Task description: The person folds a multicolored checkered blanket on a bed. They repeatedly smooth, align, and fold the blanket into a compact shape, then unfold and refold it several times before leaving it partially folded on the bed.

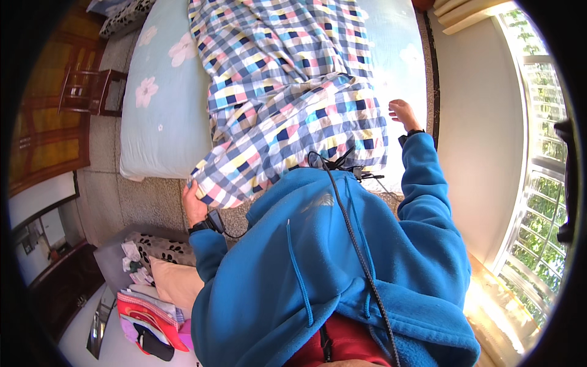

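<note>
A checked blanket (287,119) in blue, white, pink and yellow lies rumpled lengthwise on the bed (159,116), which has a pale blue sheet with pink flowers. The blanket's near left corner hangs past the bed's edge, and my left hand (194,205) pinches it there. My right hand (402,112) is over the sheet, just right of the blanket and apart from it. It holds nothing, its fingers loosely bent. Both wrists carry dark bands. A tangle of black cables (333,162) hangs at my chest, against the blanket's near edge.
A wooden chair (92,90) stands on the left by a wooden cabinet (46,119). Behind my left arm are a pinkish pillow (174,282) and folded clothes (150,318). Along the right run a white wall (480,110) and a barred window (544,165).
</note>
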{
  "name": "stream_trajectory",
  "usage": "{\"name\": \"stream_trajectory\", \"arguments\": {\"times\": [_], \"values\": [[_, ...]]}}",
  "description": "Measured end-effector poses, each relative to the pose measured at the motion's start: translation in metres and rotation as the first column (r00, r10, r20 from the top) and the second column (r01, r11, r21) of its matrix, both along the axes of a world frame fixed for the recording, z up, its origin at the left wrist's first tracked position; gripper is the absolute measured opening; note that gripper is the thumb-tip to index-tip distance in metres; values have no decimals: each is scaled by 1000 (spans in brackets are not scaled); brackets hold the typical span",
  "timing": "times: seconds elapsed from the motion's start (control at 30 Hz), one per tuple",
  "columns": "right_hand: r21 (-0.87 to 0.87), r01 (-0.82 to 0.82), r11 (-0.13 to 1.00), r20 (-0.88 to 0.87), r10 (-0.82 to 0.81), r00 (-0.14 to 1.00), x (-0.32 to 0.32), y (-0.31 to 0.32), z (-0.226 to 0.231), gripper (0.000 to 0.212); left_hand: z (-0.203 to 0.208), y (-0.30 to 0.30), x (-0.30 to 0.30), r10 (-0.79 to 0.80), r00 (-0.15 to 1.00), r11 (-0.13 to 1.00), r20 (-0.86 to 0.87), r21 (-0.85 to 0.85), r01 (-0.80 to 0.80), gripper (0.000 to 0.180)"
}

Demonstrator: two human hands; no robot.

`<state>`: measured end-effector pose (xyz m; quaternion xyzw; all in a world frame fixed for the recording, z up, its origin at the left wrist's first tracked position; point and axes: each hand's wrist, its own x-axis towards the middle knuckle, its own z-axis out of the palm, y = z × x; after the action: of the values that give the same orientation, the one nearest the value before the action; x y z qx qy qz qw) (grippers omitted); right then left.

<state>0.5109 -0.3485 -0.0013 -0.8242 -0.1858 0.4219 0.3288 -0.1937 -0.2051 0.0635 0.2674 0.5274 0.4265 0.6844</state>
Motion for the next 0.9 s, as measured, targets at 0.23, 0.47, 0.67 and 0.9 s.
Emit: {"name": "stream_trajectory", "arguments": {"times": [0.23,0.47,0.67,0.9], "values": [[7,-62,998,4,62,998,-18,-20,-74,64,-41,-8,-19,-92,991,979,94,-175,107,33],[20,7,1000,192,-11,981,-35,28,-79,82,-46,-35,-20,-138,987,977,80,-154,149,38],[51,83,995,193,-91,977,-31,39,-78,90,-45,-67,-8,-180,984,948,-13,-269,170,44],[45,106,993,36,-107,994,-36,42,-80,98,-30,-90,16,-481,872,820,-88,-396,412,44]]}}
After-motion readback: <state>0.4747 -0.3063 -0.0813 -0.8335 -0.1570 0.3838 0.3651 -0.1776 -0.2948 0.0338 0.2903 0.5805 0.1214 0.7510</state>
